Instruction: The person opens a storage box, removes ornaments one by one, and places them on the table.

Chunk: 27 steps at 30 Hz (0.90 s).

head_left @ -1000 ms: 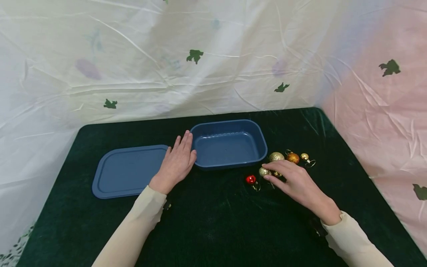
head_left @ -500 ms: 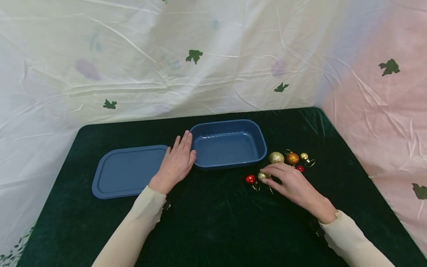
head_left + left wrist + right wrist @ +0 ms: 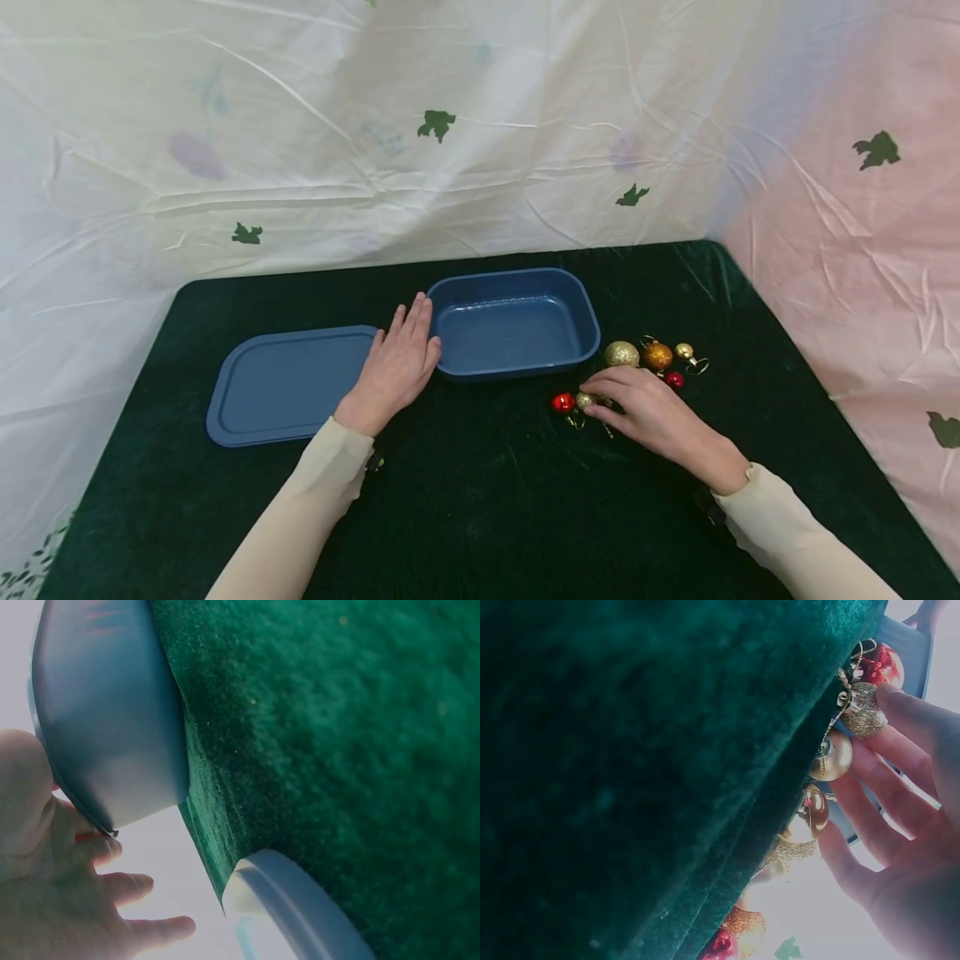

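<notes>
My left hand (image 3: 397,367) rests its straight fingers and thumb along the left end of a blue rectangular box (image 3: 517,367), also filling much of the left wrist view (image 3: 112,712). My right hand (image 3: 652,412) pinches a small gold glitter bauble (image 3: 585,402) between thumb and index finger, right beside a shiny red bauble (image 3: 563,403). In the right wrist view the thumb lies on that glitter bauble (image 3: 864,709), while the other fingers spread behind a smooth gold bauble (image 3: 832,756) and another shiny gold one (image 3: 810,814). These two are mostly hidden under my hand in the head view.
A blue lid (image 3: 288,387) lies flat left of the box. Behind my right hand sit a larger gold glitter bauble (image 3: 622,354), an orange bauble (image 3: 657,357), a small gold one (image 3: 684,351) and a small red one (image 3: 675,379). Dark green cloth (image 3: 465,492) covers the table.
My right hand has moved slightly left and nearer to me, bringing the glitter bauble up beside the shiny red one. The small red bauble at the back has come into view. My left hand stays still.
</notes>
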Each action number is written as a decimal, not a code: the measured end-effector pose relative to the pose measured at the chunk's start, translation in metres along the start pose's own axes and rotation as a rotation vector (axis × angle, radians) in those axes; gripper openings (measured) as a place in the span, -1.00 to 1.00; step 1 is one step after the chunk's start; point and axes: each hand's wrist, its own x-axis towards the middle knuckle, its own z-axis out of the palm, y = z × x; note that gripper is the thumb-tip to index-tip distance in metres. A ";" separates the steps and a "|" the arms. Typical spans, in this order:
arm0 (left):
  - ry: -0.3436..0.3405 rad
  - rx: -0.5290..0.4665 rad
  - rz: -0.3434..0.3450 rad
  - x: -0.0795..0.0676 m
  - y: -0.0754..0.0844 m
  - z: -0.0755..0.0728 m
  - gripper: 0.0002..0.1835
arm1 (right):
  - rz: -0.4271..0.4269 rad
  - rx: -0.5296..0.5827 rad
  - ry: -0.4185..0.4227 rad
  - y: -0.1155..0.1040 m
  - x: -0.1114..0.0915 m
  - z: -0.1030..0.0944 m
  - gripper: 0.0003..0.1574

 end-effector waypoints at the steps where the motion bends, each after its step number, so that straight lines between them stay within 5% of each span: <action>1: 0.001 -0.001 0.001 0.000 0.000 0.000 -0.28 | -0.008 -0.003 0.001 0.000 0.000 0.000 -0.67; 15: -0.002 0.001 -0.003 0.000 0.000 0.001 -0.28 | 0.023 -0.018 0.019 0.000 -0.004 -0.010 -0.62; 27: 0.005 -0.007 -0.009 0.000 -0.001 0.000 -0.29 | 0.148 0.017 0.255 0.000 -0.014 -0.038 -0.59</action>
